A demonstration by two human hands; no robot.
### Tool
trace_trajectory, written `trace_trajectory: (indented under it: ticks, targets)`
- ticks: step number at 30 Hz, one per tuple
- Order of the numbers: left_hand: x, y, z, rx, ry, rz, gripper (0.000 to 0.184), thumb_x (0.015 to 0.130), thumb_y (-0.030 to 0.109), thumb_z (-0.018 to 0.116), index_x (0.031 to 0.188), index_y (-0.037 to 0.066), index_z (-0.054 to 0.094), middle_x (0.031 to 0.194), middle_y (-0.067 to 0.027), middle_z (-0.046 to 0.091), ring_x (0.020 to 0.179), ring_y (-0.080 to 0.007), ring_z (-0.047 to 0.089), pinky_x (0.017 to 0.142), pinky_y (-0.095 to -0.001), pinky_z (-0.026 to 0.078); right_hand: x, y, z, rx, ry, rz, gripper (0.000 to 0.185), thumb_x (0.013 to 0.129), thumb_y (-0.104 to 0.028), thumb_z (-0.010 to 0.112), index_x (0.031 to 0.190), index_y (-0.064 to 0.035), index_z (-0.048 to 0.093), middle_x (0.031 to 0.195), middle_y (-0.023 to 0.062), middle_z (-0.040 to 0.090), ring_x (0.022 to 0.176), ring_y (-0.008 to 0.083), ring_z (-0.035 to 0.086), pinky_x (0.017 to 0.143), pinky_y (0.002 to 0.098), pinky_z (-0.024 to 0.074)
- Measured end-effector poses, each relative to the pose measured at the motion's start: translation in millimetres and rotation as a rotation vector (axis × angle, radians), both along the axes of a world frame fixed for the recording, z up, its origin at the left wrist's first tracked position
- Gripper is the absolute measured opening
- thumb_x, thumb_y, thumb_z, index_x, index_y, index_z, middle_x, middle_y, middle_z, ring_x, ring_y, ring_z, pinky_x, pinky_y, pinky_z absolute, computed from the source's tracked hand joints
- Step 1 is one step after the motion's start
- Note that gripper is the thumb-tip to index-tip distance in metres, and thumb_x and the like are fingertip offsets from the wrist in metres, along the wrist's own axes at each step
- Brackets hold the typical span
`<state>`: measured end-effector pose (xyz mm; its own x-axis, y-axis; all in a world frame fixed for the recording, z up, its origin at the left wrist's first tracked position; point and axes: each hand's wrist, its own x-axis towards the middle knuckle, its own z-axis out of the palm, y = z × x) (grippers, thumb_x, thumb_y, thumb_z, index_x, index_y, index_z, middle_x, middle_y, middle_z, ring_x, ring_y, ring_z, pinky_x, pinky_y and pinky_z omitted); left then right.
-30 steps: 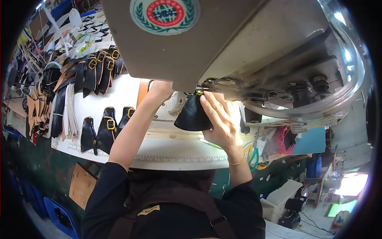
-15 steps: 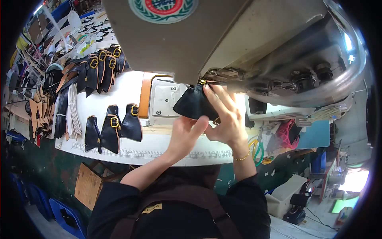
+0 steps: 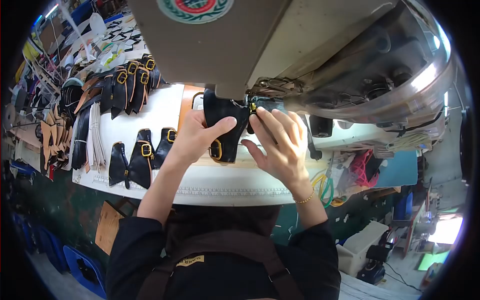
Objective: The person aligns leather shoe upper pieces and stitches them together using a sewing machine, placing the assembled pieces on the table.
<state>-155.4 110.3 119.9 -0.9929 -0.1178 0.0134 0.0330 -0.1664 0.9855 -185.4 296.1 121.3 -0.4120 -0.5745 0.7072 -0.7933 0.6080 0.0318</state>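
Under the head of a sewing machine (image 3: 215,55) lies a black leather piece (image 3: 227,135) with a gold buckle (image 3: 215,149) on its lower left edge. My left hand (image 3: 192,140) grips this piece from the left, thumb on top and fingers out of sight underneath. On the other side, my right hand (image 3: 282,150) reaches toward the needle area with fingers stretched out and thumb apart. Its fingertips rest by a small gold zipper pull (image 3: 253,108) at the piece's right edge. The machine head hides the needle.
Several finished-looking black leather pieces with buckles (image 3: 145,150) lie at the left, with a larger pile (image 3: 132,82) behind them. A ruler strip (image 3: 215,191) runs along the table's front edge. Scissors with green and yellow handles (image 3: 326,187) lie at the right.
The leather piece has turned, its wide part swinging left and upright. My left hand has moved left and up to grip it; my right hand stays near the needle, thumb now apart.
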Motion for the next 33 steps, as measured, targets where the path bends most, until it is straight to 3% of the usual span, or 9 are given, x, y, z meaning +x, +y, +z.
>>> trace_trajectory:
  ticks: [6,16,21,25,30,33]
  targets:
    - [-5.9,-2.9,-1.5,-0.002,0.023,-0.042,0.014,0.080,0.009,0.063,0.084,-0.005,0.063,0.069,-0.0065,0.062,0.055,-0.0085,0.054,0.047,-0.0157,0.041,-5.4,3.9,-5.4,-0.029,0.045,0.013,0.036,0.070,-0.012,0.067,0.106,-0.0094,0.063,0.113,0.0037,0.059,0.092,0.0198,0.055,0.084,0.0366,0.0413]
    - [-12.2,3.4,-5.3,-0.036,0.096,0.019,0.009,0.079,0.002,0.061,0.072,-0.003,0.060,0.062,-0.0018,0.056,0.053,-0.0065,0.046,0.048,-0.0164,0.037,-15.1,11.3,-14.1,0.040,-0.177,-0.083,0.042,0.068,0.004,0.059,0.108,-0.0096,0.063,0.115,0.0046,0.059,0.082,0.0146,0.058,0.074,0.0266,0.0400]
    - [-14.0,8.1,-3.2,-0.037,0.109,0.035,0.010,0.080,0.003,0.061,0.072,-0.003,0.061,0.060,-0.0014,0.055,0.053,-0.0056,0.045,0.047,-0.0163,0.036,-33.1,12.8,-17.6,0.016,-0.219,-0.064,0.044,0.066,0.009,0.056,0.106,-0.0064,0.063,0.107,0.0070,0.063,0.071,0.0151,0.058,0.069,0.0252,0.0420]
    - [-9.0,11.1,8.0,-0.037,0.004,0.049,0.011,0.081,0.004,0.061,0.073,-0.004,0.061,0.060,-0.0019,0.055,0.051,-0.0056,0.045,0.047,-0.0161,0.037,-63.3,20.4,-37.6,-0.022,0.019,0.201,0.043,0.065,0.013,0.053,0.104,-0.0036,0.064,0.088,0.0087,0.067,0.059,0.0178,0.056,0.060,0.0276,0.0439]
    - [-15.6,3.6,3.0,-0.126,-0.006,0.012,0.011,0.080,0.005,0.061,0.073,-0.004,0.061,0.060,-0.0027,0.055,0.048,-0.0065,0.045,0.045,-0.0159,0.038,-56.6,17.2,-34.6,0.013,-0.165,0.031,0.043,0.065,0.014,0.051,0.102,-0.0021,0.064,0.072,0.0105,0.066,0.052,0.0202,0.054,0.055,0.0293,0.0452]
    - [-16.2,0.7,-1.1,-0.039,0.004,0.023,0.011,0.079,0.005,0.062,0.073,-0.003,0.062,0.059,-0.0029,0.054,0.046,-0.0068,0.045,0.044,-0.0157,0.037,-43.4,10.0,-28.1,-0.038,-0.183,0.039,0.039,0.067,0.014,0.050,0.100,-0.0015,0.064,0.068,0.0090,0.065,0.051,0.0179,0.053,0.054,0.0278,0.0451]
